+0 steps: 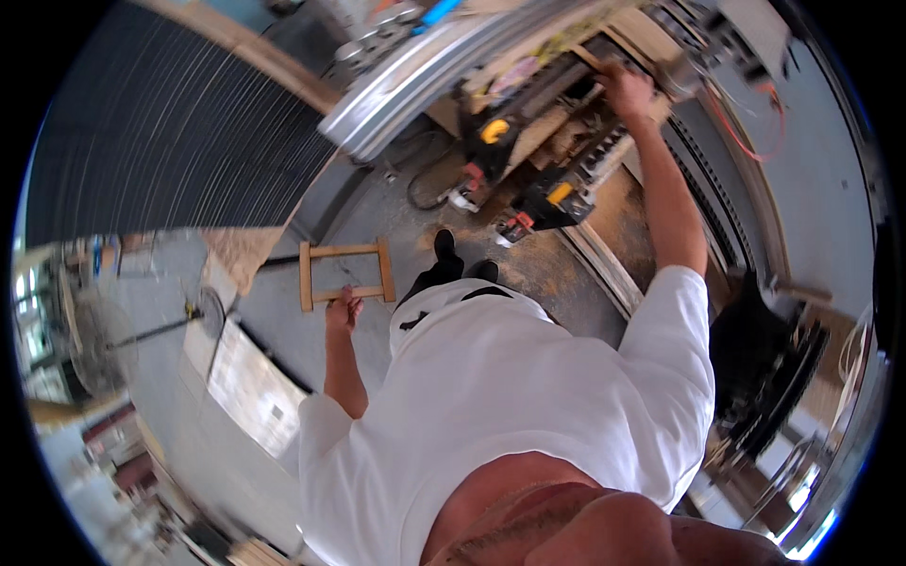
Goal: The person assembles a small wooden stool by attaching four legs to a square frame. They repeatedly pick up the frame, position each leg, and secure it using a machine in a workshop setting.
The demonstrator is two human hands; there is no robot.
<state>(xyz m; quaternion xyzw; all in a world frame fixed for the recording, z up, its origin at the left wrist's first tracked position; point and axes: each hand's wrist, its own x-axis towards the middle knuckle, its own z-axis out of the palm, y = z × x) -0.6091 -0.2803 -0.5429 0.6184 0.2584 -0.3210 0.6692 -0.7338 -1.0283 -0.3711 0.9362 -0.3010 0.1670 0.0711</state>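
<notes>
With our left hand we grip one rail of a small wooden frame, held out over the grey floor on our left, while our right hand reaches into the machine ahead, its fingers too blurred for us to tell whether they grasp anything.
</notes>
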